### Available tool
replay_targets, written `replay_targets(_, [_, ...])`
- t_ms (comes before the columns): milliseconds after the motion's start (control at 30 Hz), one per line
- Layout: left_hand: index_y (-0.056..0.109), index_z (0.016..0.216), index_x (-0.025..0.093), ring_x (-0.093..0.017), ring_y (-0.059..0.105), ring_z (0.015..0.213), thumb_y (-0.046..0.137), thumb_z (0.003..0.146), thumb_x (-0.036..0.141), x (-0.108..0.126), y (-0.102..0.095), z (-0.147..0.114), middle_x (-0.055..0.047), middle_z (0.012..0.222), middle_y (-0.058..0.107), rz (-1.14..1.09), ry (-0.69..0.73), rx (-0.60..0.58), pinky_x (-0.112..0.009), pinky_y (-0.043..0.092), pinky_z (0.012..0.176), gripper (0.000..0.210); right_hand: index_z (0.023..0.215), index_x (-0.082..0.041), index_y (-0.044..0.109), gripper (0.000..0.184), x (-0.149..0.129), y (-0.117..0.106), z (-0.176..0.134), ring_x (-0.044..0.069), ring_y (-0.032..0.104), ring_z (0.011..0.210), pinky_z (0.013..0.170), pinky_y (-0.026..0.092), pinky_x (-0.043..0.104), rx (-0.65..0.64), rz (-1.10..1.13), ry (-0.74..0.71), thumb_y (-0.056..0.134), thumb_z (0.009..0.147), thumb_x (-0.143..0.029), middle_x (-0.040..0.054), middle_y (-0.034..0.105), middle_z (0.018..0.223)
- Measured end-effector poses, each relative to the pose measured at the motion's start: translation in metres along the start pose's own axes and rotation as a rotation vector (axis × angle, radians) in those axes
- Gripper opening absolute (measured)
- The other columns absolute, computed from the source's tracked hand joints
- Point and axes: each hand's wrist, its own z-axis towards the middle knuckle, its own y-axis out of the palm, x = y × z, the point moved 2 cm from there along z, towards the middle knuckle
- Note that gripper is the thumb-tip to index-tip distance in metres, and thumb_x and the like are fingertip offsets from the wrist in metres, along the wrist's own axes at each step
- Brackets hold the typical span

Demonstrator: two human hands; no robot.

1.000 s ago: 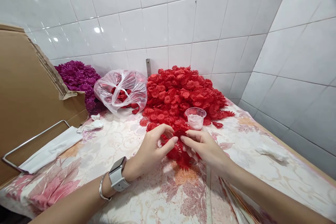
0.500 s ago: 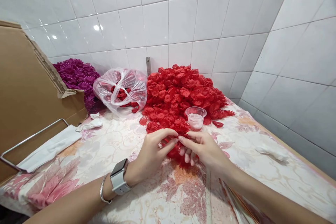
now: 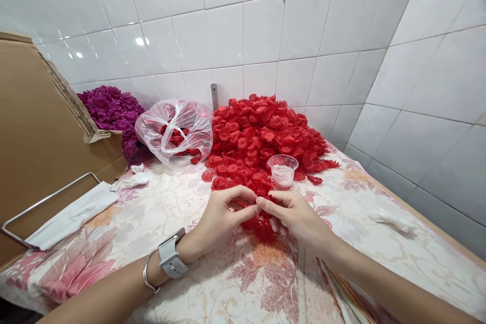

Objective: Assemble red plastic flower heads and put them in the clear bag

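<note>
At the far left, the cardboard box leans in beside the purple flower-shaped pieces; a knock could push it into them and mix colours. The knotted plastic bag, with red pieces showing inside, sits between the two heaps and could roll if nudged. Nearer, the left hand curves inward, its thumb and index finger brought close at the tips, against those of the right; I cannot tell whether that grip is fully closed or has a piece in it. The red flower-shaped pieces are heaped behind the hands and trail beneath them; a careless forearm might drag some loose, and hard pinching could tear thin petals. The clear plastic cup stands against that heap, so sliding pieces or a forward knuckle might tip its white contents onto the desk. The right hand is nearest the cup, its fingertips bunched, their hold likewise hidden.
</note>
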Motion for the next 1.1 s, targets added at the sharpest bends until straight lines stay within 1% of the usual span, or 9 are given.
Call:
replay_targets(233, [0.054, 0.075, 0.015, -0.011, 0.055, 0.056, 0.048, 0.079, 0.018, -0.007, 0.001, 0.004, 0.001, 0.064, 0.060, 0.465, 0.045, 0.084, -0.021, 0.041, 0.052, 0.008, 0.050, -0.019, 0.039, 0.036, -0.005, 0.003, -0.002, 0.009, 0.042, 0.044, 0.046, 0.029, 0.022, 0.059, -0.333, -0.109, 0.045, 0.081, -0.036, -0.0041, 0.046, 0.045])
replay_targets(367, [0.052, 0.072, 0.016, -0.013, 0.051, 0.051, 0.045, 0.079, 0.017, -0.007, 0.008, 0.000, -0.001, 0.060, 0.057, 0.890, 0.234, 0.199, -0.023, 0.036, 0.048, 0.010, 0.050, -0.019, 0.033, 0.031, -0.007, 0.007, -0.004, 0.009, 0.035, 0.046, 0.048, 0.024, 0.024, 0.165, -0.534, -0.175, 0.044, 0.077, -0.028, -0.0044, 0.039, 0.046])
replay_targets(500, [0.050, 0.066, 0.016, -0.015, 0.050, 0.050, 0.040, 0.078, 0.011, -0.002, 0.014, -0.001, -0.002, 0.056, 0.055, 1.104, 0.359, 0.219, -0.025, 0.034, 0.047, 0.017, 0.050, -0.019, 0.026, 0.028, -0.006, 0.010, -0.008, 0.009, 0.028, 0.045, 0.049, 0.021, 0.025, 0.229, -0.714, -0.228, 0.044, 0.071, -0.023, -0.0045, 0.033, 0.045])
replay_targets(567, [0.051, 0.067, 0.016, -0.016, 0.052, 0.053, 0.039, 0.077, 0.008, -0.004, 0.012, 0.002, -0.003, 0.058, 0.055, 1.162, 0.287, 0.167, -0.027, 0.033, 0.048, 0.018, 0.050, -0.019, 0.024, 0.028, -0.006, 0.011, -0.011, 0.009, 0.028, 0.044, 0.049, 0.020, 0.026, 0.247, -0.787, -0.285, 0.043, 0.070, -0.022, -0.0040, 0.033, 0.044])
replay_targets(700, [0.055, 0.075, 0.013, -0.018, 0.054, 0.058, 0.042, 0.077, 0.009, -0.012, -0.006, 0.012, -0.007, 0.065, 0.059, 1.191, -0.026, 0.132, -0.027, 0.033, 0.050, 0.014, 0.050, -0.019, 0.022, 0.029, -0.012, 0.010, -0.016, 0.008, 0.027, 0.043, 0.048, 0.020, 0.025, 0.280, -0.788, -0.432, 0.042, 0.070, -0.020, -0.0046, 0.031, 0.045])
replay_targets(800, [0.057, 0.086, 0.014, -0.020, 0.056, 0.070, 0.047, 0.080, 0.024, -0.013, -0.018, 0.017, -0.008, 0.078, 0.062, 1.155, -0.015, 0.150, -0.029, 0.038, 0.059, 0.015, 0.051, -0.019, 0.025, 0.028, -0.023, 0.006, -0.015, 0.008, 0.029, 0.045, 0.048, 0.022, 0.024, 0.184, -0.666, -0.448, 0.043, 0.071, -0.020, -0.0054, 0.030, 0.046])
replay_targets(900, [0.056, 0.101, 0.016, -0.022, 0.052, 0.088, 0.051, 0.079, 0.031, -0.005, -0.020, 0.020, -0.008, 0.093, 0.060, 1.120, 0.108, 0.186, -0.032, 0.040, 0.074, 0.027, 0.052, -0.018, 0.035, 0.025, -0.039, 0.006, -0.017, 0.008, 0.033, 0.049, 0.049, 0.026, 0.022, -0.065, -0.447, -0.391, 0.043, 0.075, -0.020, -0.0051, 0.035, 0.050])
replay_targets(1000, [0.058, 0.096, 0.015, -0.023, 0.050, 0.090, 0.051, 0.079, 0.024, 0.003, -0.017, 0.024, -0.009, 0.093, 0.059, 1.205, 0.143, 0.143, -0.035, 0.038, 0.077, 0.021, 0.051, -0.018, 0.039, 0.025, -0.058, 0.014, -0.029, 0.008, 0.034, 0.050, 0.050, 0.030, 0.022, -0.273, -0.279, -0.426, 0.045, 0.075, -0.018, -0.0054, 0.035, 0.051])
replay_targets(1100, [0.057, 0.092, 0.012, -0.026, 0.050, 0.089, 0.051, 0.076, 0.013, 0.012, -0.011, 0.028, -0.011, 0.090, 0.060, 1.367, 0.129, 0.046, -0.039, 0.035, 0.077, 0.018, 0.047, -0.019, 0.030, 0.031, -0.075, 0.031, -0.047, 0.007, 0.027, 0.046, 0.055, 0.034, 0.021, -0.373, -0.329, -0.617, 0.048, 0.071, -0.012, -0.0079, 0.026, 0.047])
